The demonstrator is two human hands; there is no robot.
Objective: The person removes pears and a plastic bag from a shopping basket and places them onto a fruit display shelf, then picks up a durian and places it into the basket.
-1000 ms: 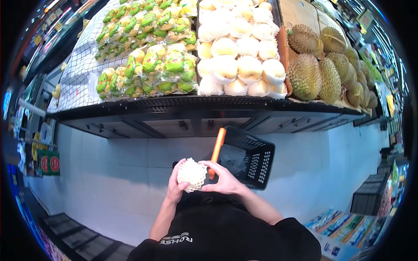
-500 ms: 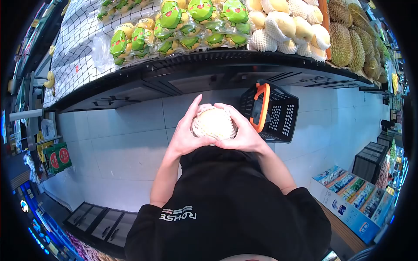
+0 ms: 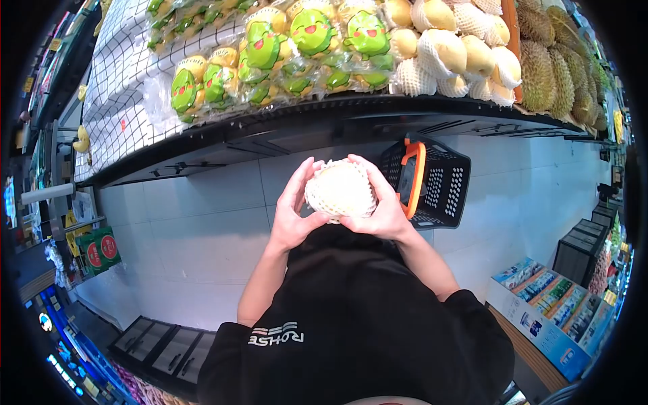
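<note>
Cupping a foam-netted fruit [image 3: 341, 191] between left hand [image 3: 291, 219] and right hand [image 3: 389, 214], with fingers [image 3: 376, 179] partly open and curved around opposite sides, just left of a black shopping basket [image 3: 453, 196].

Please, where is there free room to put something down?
Bare checked cloth lies left of the bagged fruits. The floor is bare left of the left hand and right of the basket. Crowded: bagged fruits, netted fruits and durians, packed closely.

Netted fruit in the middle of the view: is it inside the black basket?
No, the netted fruit is held between the left hand and the right hand, outside the black basket.
</note>
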